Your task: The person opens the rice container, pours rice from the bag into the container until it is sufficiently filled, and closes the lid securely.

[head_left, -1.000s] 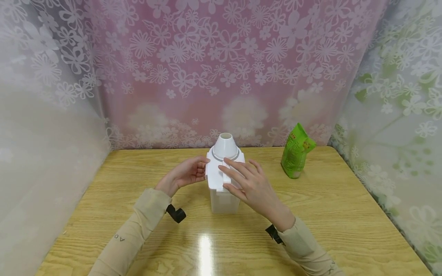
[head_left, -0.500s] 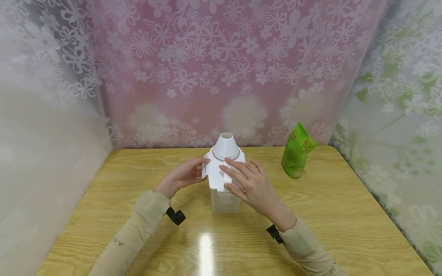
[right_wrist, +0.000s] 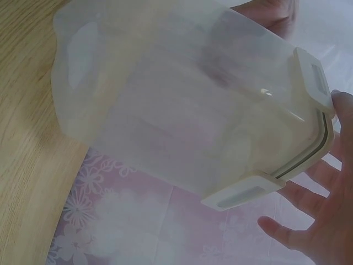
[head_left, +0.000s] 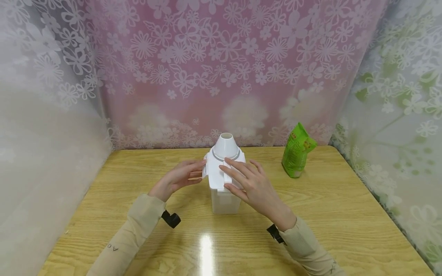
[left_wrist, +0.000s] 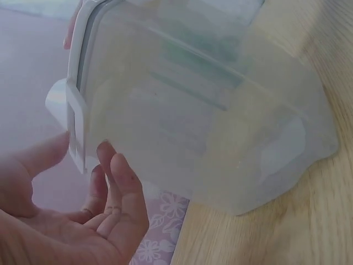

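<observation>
A translucent, boxy storage container (head_left: 225, 203) with a white lid (head_left: 215, 177) and a white cone-shaped spout cap (head_left: 226, 147) stands upright on the table. My left hand (head_left: 179, 177) is at its left side, the thumb at the edge of a white side latch (left_wrist: 77, 124) that sticks outward from the lid. The other left fingers are bent loosely beside the wall and grip nothing. Across the lid's handle strip lies my right hand (head_left: 253, 188), fingers spread, fingertips on the top. Two more latches show in the right wrist view, a side latch (right_wrist: 314, 80) and another latch (right_wrist: 242, 190), both lying flat against the wall.
A green bag (head_left: 295, 153) stands upright at the back right of the wooden table (head_left: 138, 161). A pink flowered curtain (head_left: 221, 76) hangs behind the table, with pale flowered sheets along both sides.
The left latch has swung outward from the lid. My left hand has since drawn back slightly to the left, its fingers loosening. My right hand has stayed on the lid.
</observation>
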Available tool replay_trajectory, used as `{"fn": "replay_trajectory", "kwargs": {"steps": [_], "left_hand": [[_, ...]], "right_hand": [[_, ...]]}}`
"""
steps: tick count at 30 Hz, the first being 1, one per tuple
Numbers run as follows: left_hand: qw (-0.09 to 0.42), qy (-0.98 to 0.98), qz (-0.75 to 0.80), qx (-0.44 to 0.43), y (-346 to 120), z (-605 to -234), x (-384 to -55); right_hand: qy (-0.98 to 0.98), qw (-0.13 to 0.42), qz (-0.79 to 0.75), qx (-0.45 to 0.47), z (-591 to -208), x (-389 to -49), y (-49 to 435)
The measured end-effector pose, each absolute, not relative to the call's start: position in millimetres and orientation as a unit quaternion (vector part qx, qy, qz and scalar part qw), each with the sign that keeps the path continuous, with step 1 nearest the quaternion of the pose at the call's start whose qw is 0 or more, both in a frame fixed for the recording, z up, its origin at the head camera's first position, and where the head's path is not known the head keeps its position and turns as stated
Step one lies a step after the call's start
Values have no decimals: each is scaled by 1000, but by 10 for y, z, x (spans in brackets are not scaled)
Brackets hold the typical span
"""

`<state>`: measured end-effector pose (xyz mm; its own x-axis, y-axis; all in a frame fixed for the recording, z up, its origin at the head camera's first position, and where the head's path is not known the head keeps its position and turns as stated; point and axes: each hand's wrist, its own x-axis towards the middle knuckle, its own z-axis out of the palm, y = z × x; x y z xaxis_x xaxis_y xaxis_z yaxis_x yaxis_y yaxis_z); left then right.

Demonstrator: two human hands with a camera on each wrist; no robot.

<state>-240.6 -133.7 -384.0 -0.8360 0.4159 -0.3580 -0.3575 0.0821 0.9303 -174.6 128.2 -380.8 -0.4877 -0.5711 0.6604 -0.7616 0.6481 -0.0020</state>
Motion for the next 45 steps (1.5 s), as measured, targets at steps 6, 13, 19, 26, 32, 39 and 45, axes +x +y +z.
{"fn": "replay_trajectory", "kwargs": {"steps": [6, 13, 19, 26, 32, 39, 45], "left_hand": [[237, 707, 665, 32, -1388, -3862, -2362], [73, 794, 599, 79, -1322, -3749, -2196], [-71, 840, 519, 142, -1225, -3698, -2039], [-172, 873, 390, 236, -1128, -3659, -1842], [-202, 884, 310, 285, -1050, -3710, -1733], [-236, 878, 281, 307, -985, -3836, -1691], [-240, 889, 238, 308, -955, -3840, -1657]], "right_hand": [[-851, 317, 150, 392, -3803, -1746, 1287], [-851, 315, 149, 393, -3799, -1744, 1287], [-854, 309, 148, 391, -3804, -1737, 1287], [-850, 315, 151, 394, -3812, -1739, 1288], [-845, 328, 149, 394, -3819, -1750, 1289], [-845, 331, 157, 390, -3822, -1741, 1286], [-848, 325, 163, 384, -3818, -1735, 1290]]}}
